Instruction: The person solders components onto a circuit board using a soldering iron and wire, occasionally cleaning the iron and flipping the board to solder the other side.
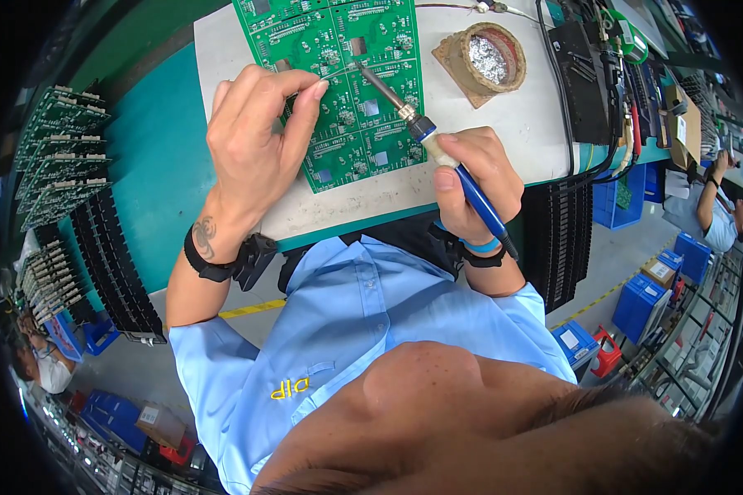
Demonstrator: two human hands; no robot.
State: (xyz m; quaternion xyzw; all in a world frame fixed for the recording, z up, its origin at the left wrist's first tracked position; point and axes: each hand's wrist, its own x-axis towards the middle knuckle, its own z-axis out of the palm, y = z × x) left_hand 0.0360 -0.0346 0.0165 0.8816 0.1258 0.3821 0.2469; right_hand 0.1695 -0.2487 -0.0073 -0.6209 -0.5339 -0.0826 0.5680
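Note:
A green circuit board panel [392,115], made of several repeated sections, lies at a slant on a white work sheet [297,219]. My right hand [479,177] grips a soldering iron [487,202] with a blue handle, its tip angled down to the upper middle of the panel. Thumb and forefinger of my left hand [256,124] are pinched over the panel's left part. A thin solder wire [338,74] runs from that pinch toward the iron tip. Whether wire and tip touch is too small to tell.
Right of the panel stands a round brown pot [516,74] with crumpled silvery material inside. Black cables [565,124] hang over the table's right side near a dark tray [582,103]. Upright boards [62,157] fill a black rack [115,264] at left. Another person [706,206] is at far right.

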